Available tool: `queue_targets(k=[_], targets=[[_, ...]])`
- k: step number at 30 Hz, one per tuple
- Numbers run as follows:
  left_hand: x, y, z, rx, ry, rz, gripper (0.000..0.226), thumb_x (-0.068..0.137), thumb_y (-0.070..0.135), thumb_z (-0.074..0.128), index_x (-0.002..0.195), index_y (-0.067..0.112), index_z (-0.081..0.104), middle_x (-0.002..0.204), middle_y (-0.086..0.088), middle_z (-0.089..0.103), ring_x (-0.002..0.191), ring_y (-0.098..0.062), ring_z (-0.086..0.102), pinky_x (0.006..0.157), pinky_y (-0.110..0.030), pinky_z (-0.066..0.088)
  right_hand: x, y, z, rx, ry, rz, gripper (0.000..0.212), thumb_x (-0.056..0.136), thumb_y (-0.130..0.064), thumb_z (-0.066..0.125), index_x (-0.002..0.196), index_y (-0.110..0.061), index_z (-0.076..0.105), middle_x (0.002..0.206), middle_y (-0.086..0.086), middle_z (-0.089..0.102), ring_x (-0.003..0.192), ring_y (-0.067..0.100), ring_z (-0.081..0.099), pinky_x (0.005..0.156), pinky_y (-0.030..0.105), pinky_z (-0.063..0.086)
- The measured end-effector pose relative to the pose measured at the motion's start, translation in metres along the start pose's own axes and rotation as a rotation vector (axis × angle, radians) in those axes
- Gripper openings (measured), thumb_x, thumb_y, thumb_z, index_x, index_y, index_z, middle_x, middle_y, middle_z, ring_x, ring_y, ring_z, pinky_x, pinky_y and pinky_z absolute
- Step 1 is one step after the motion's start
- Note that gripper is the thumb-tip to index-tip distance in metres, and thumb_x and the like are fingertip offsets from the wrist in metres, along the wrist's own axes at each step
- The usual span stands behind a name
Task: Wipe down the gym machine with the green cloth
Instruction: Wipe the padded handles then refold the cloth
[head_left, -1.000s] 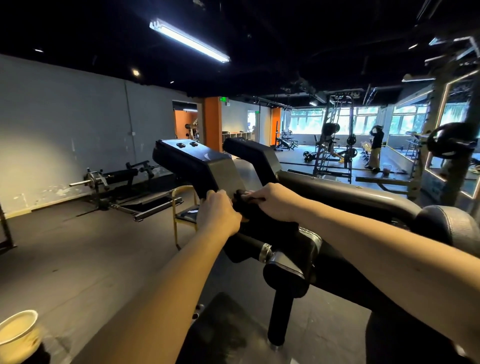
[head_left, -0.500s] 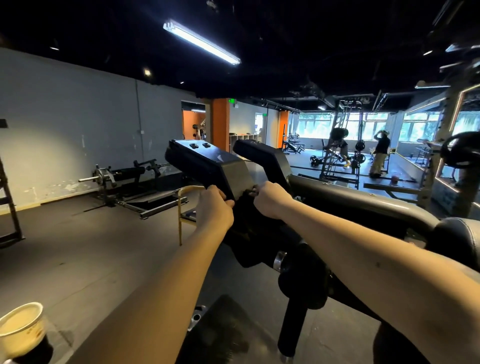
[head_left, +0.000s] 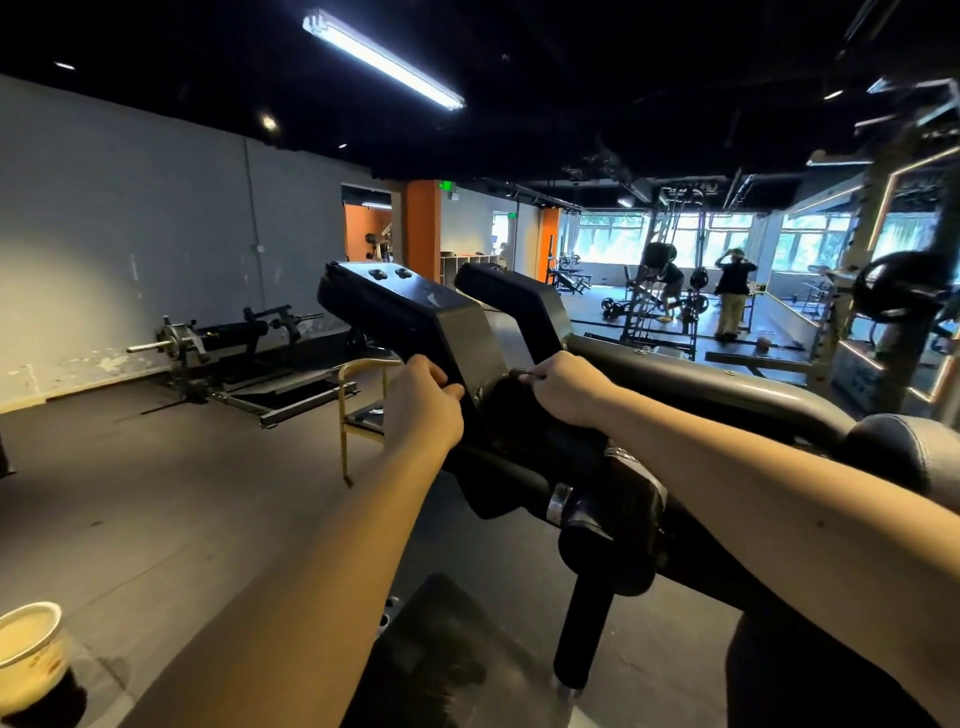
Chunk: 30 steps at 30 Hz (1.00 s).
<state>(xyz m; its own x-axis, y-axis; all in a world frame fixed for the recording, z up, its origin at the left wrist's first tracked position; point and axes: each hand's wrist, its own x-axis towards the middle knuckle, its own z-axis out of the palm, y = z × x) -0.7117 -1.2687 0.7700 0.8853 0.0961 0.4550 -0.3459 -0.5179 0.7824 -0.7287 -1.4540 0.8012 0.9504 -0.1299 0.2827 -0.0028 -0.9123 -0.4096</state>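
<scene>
The black gym machine (head_left: 400, 306) stands straight ahead, with two padded arms that fork up and away from me. My left hand (head_left: 423, 405) grips the lower edge of the left arm, fingers curled round it. My right hand (head_left: 566, 387) pinches a dark bunched cloth (head_left: 511, 415) and holds it against the machine where the two arms meet. In this dim light the cloth looks nearly black, and my hand hides part of it.
A paper cup (head_left: 28, 654) sits at the bottom left. A yellow-framed stool (head_left: 358, 410) stands just left of the machine, and a plate-loaded machine (head_left: 223, 353) lies by the grey wall. A round black pad (head_left: 904, 457) is at my right. Two people (head_left: 732, 296) stand far back.
Both hands have slid up the machine towards the fork of the two arms, and the right hand has dragged the cloth along with it. My view has shifted slightly.
</scene>
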Motion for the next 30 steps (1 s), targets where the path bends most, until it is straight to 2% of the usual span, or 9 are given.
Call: queue_targets(k=[2,5,9,13,16,19,22,25,30], targets=[[-0.001,0.0,-0.002,0.001,-0.003,-0.004,0.016,0.096,0.024,0.07,0.106,0.016,0.06,0.083,0.013,0.042,0.086,-0.016,0.054,0.072,-0.032,0.041,-0.011,-0.005,0.001,-0.018,0.03,0.006,0.028,0.103,-0.028,0.054,0.113,-0.012,0.075,0.1,0.008,0.071,0.089,0.026,0.063,0.072,0.029,0.045],[-0.003,0.001,-0.004,0.014,-0.002,-0.012,0.016,0.096,0.026,0.07,0.105,0.017,0.061,0.083,0.012,0.04,0.089,-0.019,0.055,0.074,-0.035,0.043,-0.045,-0.006,-0.014,-0.016,0.014,-0.034,0.023,0.104,-0.031,0.057,0.109,-0.018,0.075,0.076,-0.001,0.062,0.067,0.015,0.055,0.056,0.027,0.039],[-0.011,0.01,-0.014,0.064,-0.02,0.003,0.014,0.095,0.031,0.07,0.101,0.022,0.061,0.098,-0.001,0.064,0.092,-0.024,0.061,0.078,-0.041,0.053,-0.088,0.013,-0.052,0.135,0.105,0.041,0.028,0.105,-0.029,0.056,0.086,-0.014,0.07,0.061,-0.003,0.051,0.049,0.011,0.041,0.039,0.019,0.025],[-0.031,0.025,-0.015,0.125,-0.01,0.242,0.006,0.095,0.031,0.068,0.093,0.026,0.066,0.093,0.003,0.068,0.099,-0.023,0.06,0.092,-0.045,0.051,-0.121,0.037,-0.06,0.114,0.173,0.051,0.035,0.106,-0.031,0.054,0.074,-0.02,0.061,0.059,-0.004,0.05,0.051,0.012,0.041,0.049,0.027,0.029],[-0.057,0.034,-0.013,0.122,-0.207,0.43,0.007,0.096,0.035,0.066,0.095,0.029,0.07,0.095,0.007,0.065,0.1,-0.017,0.055,0.101,-0.042,0.043,-0.138,0.046,-0.052,0.114,0.176,0.057,0.028,0.105,-0.032,0.056,0.08,-0.022,0.065,0.065,-0.004,0.058,0.059,0.015,0.051,0.055,0.03,0.035],[-0.076,0.025,-0.01,0.082,-0.35,0.489,0.002,0.095,0.039,0.067,0.093,0.038,0.067,0.098,0.011,0.061,0.103,-0.015,0.054,0.101,-0.043,0.044,-0.152,0.046,-0.039,0.099,0.175,0.013,0.02,0.104,-0.03,0.058,0.108,-0.018,0.074,0.106,0.0,0.073,0.096,0.019,0.067,0.081,0.03,0.048],[-0.087,0.01,-0.01,0.055,-0.414,0.465,0.004,0.096,0.044,0.064,0.095,0.042,0.067,0.1,0.012,0.057,0.11,-0.021,0.053,0.101,-0.046,0.045,-0.165,0.046,-0.032,0.059,0.209,-0.047,0.026,0.102,-0.026,0.061,0.123,-0.016,0.072,0.134,-0.004,0.066,0.12,0.014,0.059,0.092,0.018,0.041],[-0.094,0.004,-0.012,0.001,-0.402,0.448,0.005,0.095,0.044,0.064,0.095,0.04,0.066,0.1,0.011,0.055,0.114,-0.02,0.046,0.097,-0.043,0.043,-0.176,0.046,-0.029,0.026,0.249,-0.118,0.021,0.1,-0.019,0.064,0.118,-0.017,0.075,0.118,-0.006,0.071,0.105,0.009,0.064,0.08,0.007,0.04],[-0.105,0.001,-0.008,-0.039,-0.328,0.48,0.007,0.096,0.035,0.063,0.096,0.029,0.066,0.099,0.01,0.057,0.11,-0.015,0.043,0.09,-0.034,0.035,-0.199,0.035,-0.026,0.107,0.269,-0.185,0.018,0.098,-0.016,0.066,0.111,-0.019,0.077,0.098,-0.006,0.075,0.088,0.007,0.069,0.082,0.034,0.056]])
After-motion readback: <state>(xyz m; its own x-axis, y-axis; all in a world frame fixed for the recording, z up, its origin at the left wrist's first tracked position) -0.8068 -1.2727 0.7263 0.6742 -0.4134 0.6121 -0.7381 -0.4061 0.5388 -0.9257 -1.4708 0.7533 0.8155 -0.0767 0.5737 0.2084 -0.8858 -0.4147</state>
